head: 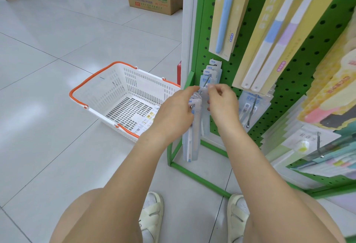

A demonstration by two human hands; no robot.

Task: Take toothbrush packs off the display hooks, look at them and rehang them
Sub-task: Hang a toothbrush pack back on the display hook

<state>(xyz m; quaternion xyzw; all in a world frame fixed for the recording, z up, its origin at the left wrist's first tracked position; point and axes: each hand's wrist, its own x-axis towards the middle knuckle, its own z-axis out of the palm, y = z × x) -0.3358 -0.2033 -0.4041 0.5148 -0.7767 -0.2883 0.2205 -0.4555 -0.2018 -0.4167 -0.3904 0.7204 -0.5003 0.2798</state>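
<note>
Toothbrush packs (190, 138) hang in a bunch from my left hand (174, 109), low on the green pegboard (300, 73). Right hand (221, 102) pinches the top tab of one pack right at the hook (207, 80), where more packs sit. Hands close together, both gripping. Looks like the rehang step, though I can't tell if the tab hole is on the wire yet. Next: line hole up with hook tip, slide back, release. Basket (115, 82) on floor nearby.
</note>
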